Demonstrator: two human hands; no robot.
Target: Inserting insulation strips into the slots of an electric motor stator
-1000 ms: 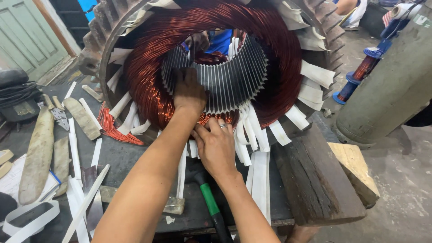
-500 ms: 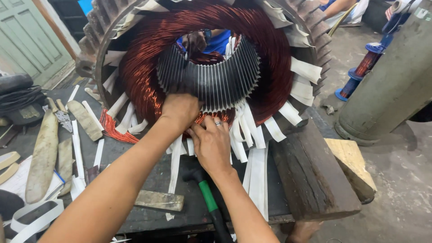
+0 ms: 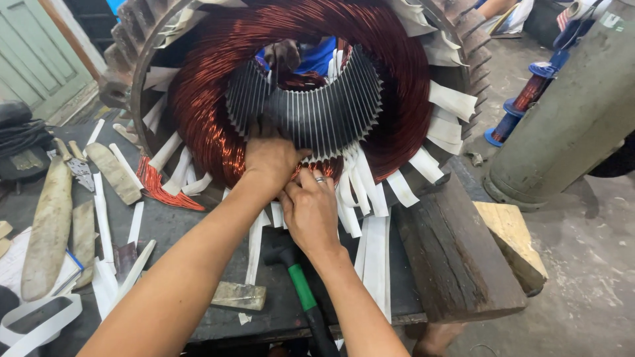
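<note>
Head view, from left to right: pale wooden sticks (image 3: 49, 228) and white paper strips (image 3: 102, 218) lie on the dark workbench (image 3: 192, 228). The left hand (image 3: 272, 162) comes next, its forearm running up from the lower left, wrist bent, fingers curled and pressed into the copper winding (image 3: 218, 125) at the bottom edge of the big motor stator (image 3: 132, 53); what they pinch is hidden. Just beside it, touching, the right hand (image 3: 309, 211) reaches up from below, ringed finger and the others bent, tips pushing at the white insulation strips (image 3: 360, 188) under the dark slot teeth (image 3: 317, 112). A green-handled hammer (image 3: 301, 284) lies beneath the wrist. Farther right sit a wooden block (image 3: 456, 258) and a grey cylinder (image 3: 569, 112).
</note>
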